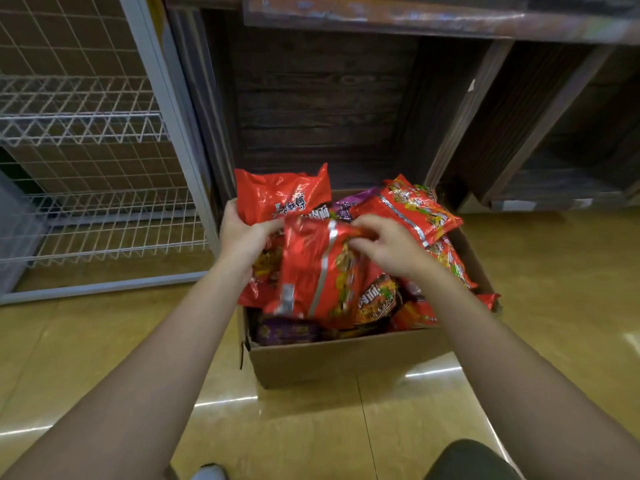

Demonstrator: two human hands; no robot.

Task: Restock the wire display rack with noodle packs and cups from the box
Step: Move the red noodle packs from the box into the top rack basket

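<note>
A cardboard box (pixel 346 358) on the floor is heaped with red and purple noodle packs. My left hand (pixel 242 237) grips a bundle of red noodle packs (pixel 311 268) at its left side, with one red pack (pixel 280 195) standing up behind it. My right hand (pixel 384 244) pinches the top edge of the front pack in that bundle. The bundle is lifted a little above the box's left half. More red packs (pixel 415 209) lie at the box's right, and a purple pack (pixel 287 332) lies low at the front. The white wire display rack (pixel 86 133) stands at the left.
Dark wooden shelving (pixel 329 109) stands right behind the box, with slanted wooden legs (pixel 464 116) to the right. The floor (pixel 311 427) is glossy yellow tile. A grey bin (pixel 17 230) shows through the rack at far left. My knee (pixel 471 462) is at the bottom edge.
</note>
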